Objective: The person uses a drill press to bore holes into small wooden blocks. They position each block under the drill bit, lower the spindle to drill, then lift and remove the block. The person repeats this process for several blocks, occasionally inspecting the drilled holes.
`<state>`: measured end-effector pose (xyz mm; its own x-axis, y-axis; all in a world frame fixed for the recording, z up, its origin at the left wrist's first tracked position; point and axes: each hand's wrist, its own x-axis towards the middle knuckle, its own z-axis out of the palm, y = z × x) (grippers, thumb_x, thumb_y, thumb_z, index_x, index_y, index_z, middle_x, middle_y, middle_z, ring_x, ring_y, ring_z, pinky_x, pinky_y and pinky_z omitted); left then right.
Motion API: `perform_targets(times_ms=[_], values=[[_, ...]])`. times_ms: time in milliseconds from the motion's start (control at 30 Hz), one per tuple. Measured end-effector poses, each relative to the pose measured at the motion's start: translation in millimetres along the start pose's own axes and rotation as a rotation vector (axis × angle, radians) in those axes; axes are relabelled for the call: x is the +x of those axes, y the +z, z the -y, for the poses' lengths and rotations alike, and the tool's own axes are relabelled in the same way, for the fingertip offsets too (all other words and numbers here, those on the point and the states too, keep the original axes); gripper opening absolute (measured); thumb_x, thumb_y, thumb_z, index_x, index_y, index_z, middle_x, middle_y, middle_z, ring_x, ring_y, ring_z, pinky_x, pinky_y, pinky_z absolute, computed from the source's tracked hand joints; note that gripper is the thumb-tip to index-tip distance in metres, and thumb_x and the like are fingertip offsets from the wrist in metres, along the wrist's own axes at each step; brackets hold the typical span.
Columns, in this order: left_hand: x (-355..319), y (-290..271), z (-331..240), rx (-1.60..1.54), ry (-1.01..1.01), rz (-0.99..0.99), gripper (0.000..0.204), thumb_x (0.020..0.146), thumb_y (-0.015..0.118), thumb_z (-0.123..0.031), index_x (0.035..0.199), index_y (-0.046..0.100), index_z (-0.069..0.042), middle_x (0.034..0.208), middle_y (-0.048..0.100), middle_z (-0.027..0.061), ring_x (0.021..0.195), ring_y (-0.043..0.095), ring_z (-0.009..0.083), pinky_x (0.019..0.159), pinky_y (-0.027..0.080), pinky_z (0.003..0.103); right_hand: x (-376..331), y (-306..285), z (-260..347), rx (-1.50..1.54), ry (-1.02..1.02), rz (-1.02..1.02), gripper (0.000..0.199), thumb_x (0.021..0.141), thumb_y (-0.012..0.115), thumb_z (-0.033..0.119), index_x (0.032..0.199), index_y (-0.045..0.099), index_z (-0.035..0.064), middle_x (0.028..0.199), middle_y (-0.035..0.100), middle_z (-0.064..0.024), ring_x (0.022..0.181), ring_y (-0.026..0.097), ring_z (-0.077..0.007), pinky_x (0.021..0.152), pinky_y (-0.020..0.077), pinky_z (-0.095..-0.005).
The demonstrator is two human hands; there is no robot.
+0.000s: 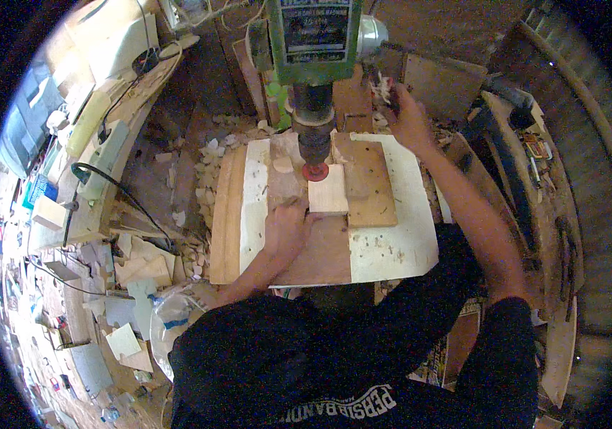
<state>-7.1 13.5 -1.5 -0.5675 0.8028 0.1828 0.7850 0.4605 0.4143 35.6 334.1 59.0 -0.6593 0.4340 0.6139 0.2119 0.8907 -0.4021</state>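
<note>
The left hand (pixel 286 230) lies flat, its grip spread apart and pressed on a brown wooden board (pixel 320 250) atop the pale, scuffed counter (pixel 399 247). At its fingertips sits a small pale square wooden block (pixel 328 197), touching a darker rectangular wooden plank (pixel 370 184) just beyond. Directly above the block's far edge hangs a red round cutter (pixel 315 171) under the green drill press (pixel 314 43). Farther off, the right hand (pixel 406 118) has its grip closed around the machine's side lever (pixel 384 89). No containers can be made out near either hand.
</note>
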Motion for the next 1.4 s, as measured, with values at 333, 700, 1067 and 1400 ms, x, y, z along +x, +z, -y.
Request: perform_targets(times_ms=[333, 700, 1067, 1400], values=[[2, 3, 0, -0.026, -0.032, 0.039, 0.031, 0.083, 0.072, -0.028, 0.093, 0.064, 0.0, 0.092, 0.066, 0.0185, 0.086, 0.066, 0.0387, 0.073, 0.054, 0.048, 123, 41, -34, -0.011, -0.012, -0.157, 0.027, 0.076, 0.073, 0.015, 0.1, 0.071, 0.0024, 0.09, 0.071, -0.0213, 0.085, 0.071, -0.0319, 0.075, 0.0548, -0.0395], [-2, 3, -1, 0.02, -0.038, 0.028, 0.031, 0.085, 0.071, -0.03, 0.094, 0.065, -0.001, 0.094, 0.066, 0.0177, 0.089, 0.067, 0.0367, 0.08, 0.053, 0.046, -21, -74, 49, -0.32, 0.076, 0.471, 0.031, 0.089, 0.067, 0.023, 0.107, 0.064, -0.0023, 0.096, 0.069, -0.0232, 0.085, 0.069, -0.0327, 0.073, 0.0531, -0.0402], [0, -8, 1, -0.101, -0.017, 0.071, 0.035, 0.087, 0.069, -0.032, 0.096, 0.063, 0.001, 0.095, 0.065, 0.0193, 0.087, 0.065, 0.0383, 0.078, 0.052, 0.048, 93, -206, 137, -0.141, -0.395, -0.545, 0.027, 0.1, 0.052, 0.024, 0.099, 0.06, -0.0018, 0.081, 0.06, -0.0132, 0.074, 0.059, -0.0245, 0.067, 0.0459, -0.0365], [23, -15, -11, -0.376, -0.15, -0.037, 0.042, 0.086, 0.072, -0.032, 0.099, 0.061, 0.006, 0.087, 0.062, 0.0209, 0.082, 0.063, 0.0349, 0.073, 0.05, 0.043, 204, -184, 116, -0.101, -0.167, -0.425, 0.033, 0.097, 0.048, 0.026, 0.099, 0.062, -0.0033, 0.099, 0.065, -0.0302, 0.1, 0.061, -0.0474, 0.084, 0.0482, -0.0503]])
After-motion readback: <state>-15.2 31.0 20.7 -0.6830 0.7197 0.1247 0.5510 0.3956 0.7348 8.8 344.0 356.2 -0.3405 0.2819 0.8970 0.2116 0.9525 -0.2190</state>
